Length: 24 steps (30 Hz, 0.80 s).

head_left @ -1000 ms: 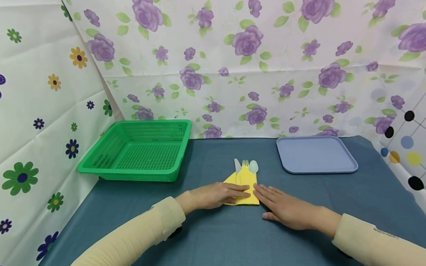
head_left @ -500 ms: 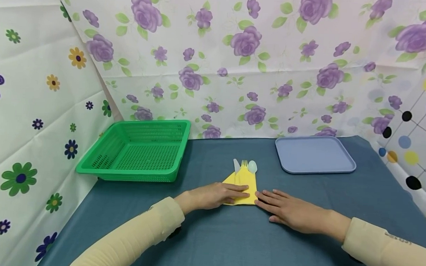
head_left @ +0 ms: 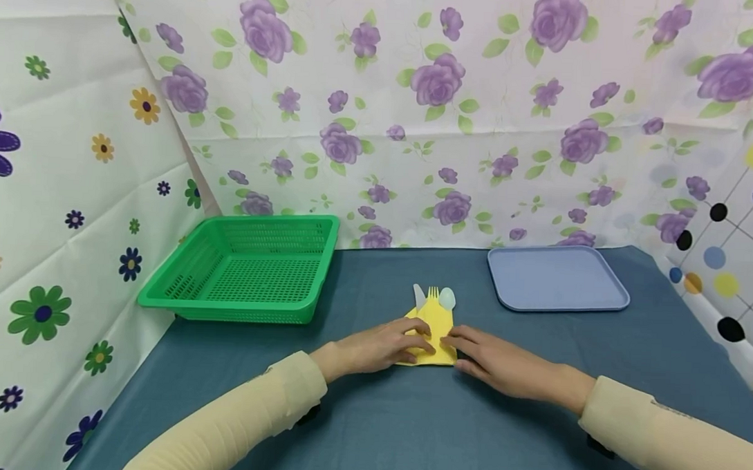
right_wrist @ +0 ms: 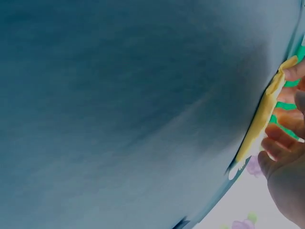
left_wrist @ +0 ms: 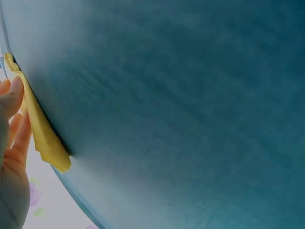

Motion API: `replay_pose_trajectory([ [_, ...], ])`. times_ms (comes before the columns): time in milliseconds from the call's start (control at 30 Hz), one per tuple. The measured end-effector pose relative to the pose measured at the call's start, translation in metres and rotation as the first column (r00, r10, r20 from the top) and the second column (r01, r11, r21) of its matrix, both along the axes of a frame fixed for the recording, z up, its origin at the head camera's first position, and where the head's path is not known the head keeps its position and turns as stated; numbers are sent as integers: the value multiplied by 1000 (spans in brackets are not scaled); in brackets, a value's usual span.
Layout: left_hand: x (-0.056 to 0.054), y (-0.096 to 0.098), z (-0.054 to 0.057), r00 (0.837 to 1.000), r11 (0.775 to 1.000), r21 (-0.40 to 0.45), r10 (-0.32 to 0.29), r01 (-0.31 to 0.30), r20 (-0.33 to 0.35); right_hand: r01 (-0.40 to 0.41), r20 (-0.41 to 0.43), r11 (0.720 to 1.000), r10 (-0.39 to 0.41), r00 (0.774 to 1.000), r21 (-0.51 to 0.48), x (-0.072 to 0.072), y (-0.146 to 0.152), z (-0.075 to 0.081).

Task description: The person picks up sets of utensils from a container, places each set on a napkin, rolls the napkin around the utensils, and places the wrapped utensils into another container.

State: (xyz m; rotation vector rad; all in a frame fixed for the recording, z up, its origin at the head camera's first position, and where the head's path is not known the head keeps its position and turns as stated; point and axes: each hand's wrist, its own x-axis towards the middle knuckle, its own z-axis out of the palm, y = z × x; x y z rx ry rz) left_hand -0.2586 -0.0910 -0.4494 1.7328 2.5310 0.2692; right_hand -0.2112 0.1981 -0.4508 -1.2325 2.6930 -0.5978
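Note:
A folded yellow napkin (head_left: 437,325) lies on the table with a pale plastic knife (head_left: 419,296), a yellow fork (head_left: 433,292) and a pale spoon (head_left: 447,298) sticking out of its top. Their lower parts are hidden in the napkin. My left hand (head_left: 381,346) rests on the napkin's left part, its fingers slightly bent. From the other side, the fingertips of my right hand (head_left: 505,364) touch the right edge. Both wrist views show the napkin (left_wrist: 45,136) nearly edge-on beside the fingers, and no firm grip is visible.
At the back left stands a green perforated basket (head_left: 243,303). A blue-grey tray (head_left: 558,279) lies at the back right. Blue cloth covers the table (head_left: 407,430), and flowered sheets (head_left: 395,56) hang behind and at the sides.
My left fingers have bent and lifted a little over the napkin. The right hand drew back rightward, then came in again to the right edge. Napkin and cutlery stay in place.

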Motion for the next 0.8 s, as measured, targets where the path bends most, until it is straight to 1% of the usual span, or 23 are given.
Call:
replay_pose_trajectory([
  [100, 2, 0, -1, 998, 1000, -8, -4, 4, -64, 0, -13, 1000, -1, 1000, -14, -6, -6, -1],
  [167, 4, 0, -1, 997, 1000, -15, -3, 2, -80, -15, -17, 1000, 14, 1000, -18, -9, -8, -2],
  [233, 4, 0, -1, 997, 1000, -17, 2, -4, -81, -37, -17, 999, 37, 999, -19, -13, -10, -4],
  [300, 5, -1, -1, 998, 1000, -8, 8, -9, -63, -58, -10, 998, 58, 998, -14, -17, -11, -6],
  [400, 5, -3, -1, 1000, 1000, 21, 16, -16, 4, -84, 5, 996, 84, 996, -3, -22, -14, -9],
  [467, 4, -4, 0, 998, 999, 40, 23, -25, 53, -95, 27, 995, 95, 995, 4, -26, -15, -10],
  [533, 4, -4, 0, 996, 998, 48, 29, -33, 86, -101, 55, 995, 100, 993, 18, -29, -16, -10],
  [633, 4, -6, 1, 994, 998, 47, 39, -45, 106, -104, 94, 993, 99, 991, 51, -33, -17, -9],
  [700, 4, -7, 0, 993, 998, 45, 44, -49, 105, -106, 94, 991, 98, 991, 86, -35, -18, -8],
  [800, 4, -8, 0, 994, 997, 47, 53, -58, 100, -107, 69, 986, 99, 993, 128, -37, -20, -7],
])
